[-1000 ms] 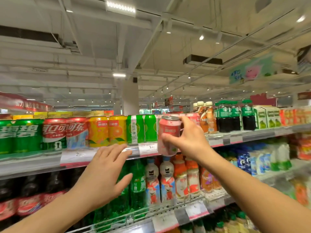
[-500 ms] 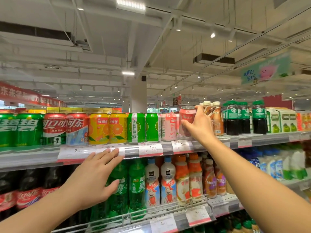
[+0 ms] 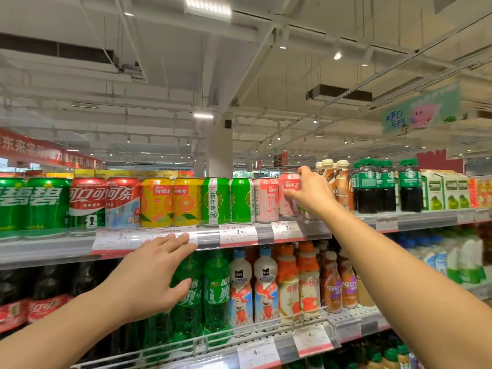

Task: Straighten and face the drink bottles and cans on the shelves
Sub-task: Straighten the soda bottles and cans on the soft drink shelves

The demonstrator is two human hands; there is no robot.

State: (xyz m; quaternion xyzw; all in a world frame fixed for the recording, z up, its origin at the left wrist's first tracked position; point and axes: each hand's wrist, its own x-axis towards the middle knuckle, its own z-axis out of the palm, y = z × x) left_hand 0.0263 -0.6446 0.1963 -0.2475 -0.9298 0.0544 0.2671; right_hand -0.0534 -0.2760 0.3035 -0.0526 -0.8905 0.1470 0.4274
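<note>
Right hand (image 3: 311, 194) grips upright pink can (image 3: 288, 194), label forward.

Overhead, white ceiling beams (image 3: 247, 62) with a bright strip light (image 3: 207, 8) and dark air vents (image 3: 338, 93). Hanging at upper right, a green-and-pink cartoon sign (image 3: 422, 110); along the left, a red banner (image 3: 50, 154) with white characters, blurred. Rising behind the shelving, a white square pillar (image 3: 219, 153), with paper price tags (image 3: 237, 234) clipped along the shelf edge (image 3: 45, 249) and green-and-white cartons (image 3: 443, 191) at far right on the top shelf.
</note>
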